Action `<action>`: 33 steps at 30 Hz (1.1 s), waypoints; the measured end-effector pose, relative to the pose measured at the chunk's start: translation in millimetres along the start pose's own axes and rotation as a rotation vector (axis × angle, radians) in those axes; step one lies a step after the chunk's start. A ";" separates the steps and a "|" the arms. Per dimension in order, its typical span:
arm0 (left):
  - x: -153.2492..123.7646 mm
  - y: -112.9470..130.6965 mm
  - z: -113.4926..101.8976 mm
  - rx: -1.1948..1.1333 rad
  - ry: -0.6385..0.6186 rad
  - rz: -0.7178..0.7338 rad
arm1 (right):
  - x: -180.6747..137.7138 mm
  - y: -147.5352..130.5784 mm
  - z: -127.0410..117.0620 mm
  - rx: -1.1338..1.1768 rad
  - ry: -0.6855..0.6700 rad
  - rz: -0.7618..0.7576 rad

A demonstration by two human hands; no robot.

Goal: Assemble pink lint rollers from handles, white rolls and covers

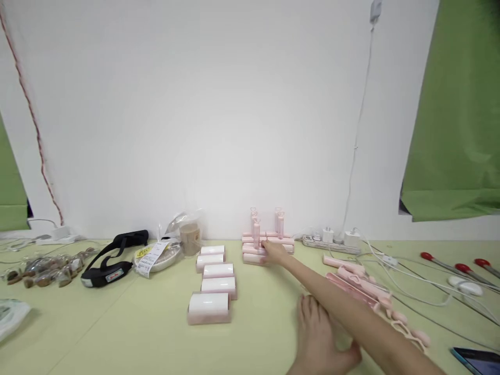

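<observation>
My right hand reaches across to the group of pink lint rollers by the wall. Its fingers are closed at the near roller lying there, partly hiding its end. Small upright pink rollers with clear covers stand among the lying ones. My left hand is low on the tabletop, back up, its thumb apart from the bent fingers. My right forearm covers part of it, and nothing held shows clearly. Several white adhesive rolls in clear, pinkish covers form a column to the left.
Pink handles and parts lie on the right, under and beside my forearm. Behind them are a power strip and cables. A phone sits at the lower right. A black headset strap and bagged tape are on the left.
</observation>
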State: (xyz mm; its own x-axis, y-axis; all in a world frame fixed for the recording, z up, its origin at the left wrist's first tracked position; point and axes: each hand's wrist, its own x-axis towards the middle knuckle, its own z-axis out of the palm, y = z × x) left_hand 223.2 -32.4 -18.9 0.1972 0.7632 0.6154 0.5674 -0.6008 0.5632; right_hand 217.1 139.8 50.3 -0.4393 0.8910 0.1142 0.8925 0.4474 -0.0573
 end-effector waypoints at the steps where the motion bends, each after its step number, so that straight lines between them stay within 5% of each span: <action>1: -7.3 -4.7 -9.1 0.002 0.058 0.012 | -9.6 1.5 -1.9 -0.004 -0.013 -0.021; 5: -26.8 -31.1 -56.8 0.060 0.242 0.026 | -72.7 3.2 -5.3 0.010 -0.021 -0.109; 7: -28.2 -44.3 -75.5 0.048 0.286 -0.078 | -109.7 3.4 -4.8 0.021 -0.003 -0.119; 11: -22.2 -58.6 -86.6 -0.276 0.045 -0.357 | -159.7 5.6 -9.3 0.114 0.093 -0.119; 16: -13.6 -62.5 -79.3 -0.388 -0.050 -0.388 | -160.7 -5.7 -26.9 0.518 0.210 -0.053; 23: -7.1 -70.0 -79.0 -0.268 0.213 -0.348 | -169.5 -10.0 -68.0 0.669 0.508 0.026; 27: -5.0 -46.9 -104.0 -0.396 0.385 -0.441 | -209.5 -4.0 -74.2 0.673 0.615 -0.238; 29: -6.6 -31.2 -117.4 -0.631 0.230 -0.564 | -228.0 -6.4 -68.7 0.578 0.524 -0.448; 33: -16.5 -12.9 -127.9 -1.081 -0.435 -0.851 | -246.1 -9.7 -53.6 0.373 0.214 -0.651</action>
State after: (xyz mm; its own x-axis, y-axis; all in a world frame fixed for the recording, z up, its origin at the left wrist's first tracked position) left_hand 110.4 -67.7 34.2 0.4493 0.8669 -0.2161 -0.1982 0.3326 0.9220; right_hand 322.0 -88.0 75.9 -0.7996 0.4228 0.4264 0.3514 0.9053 -0.2386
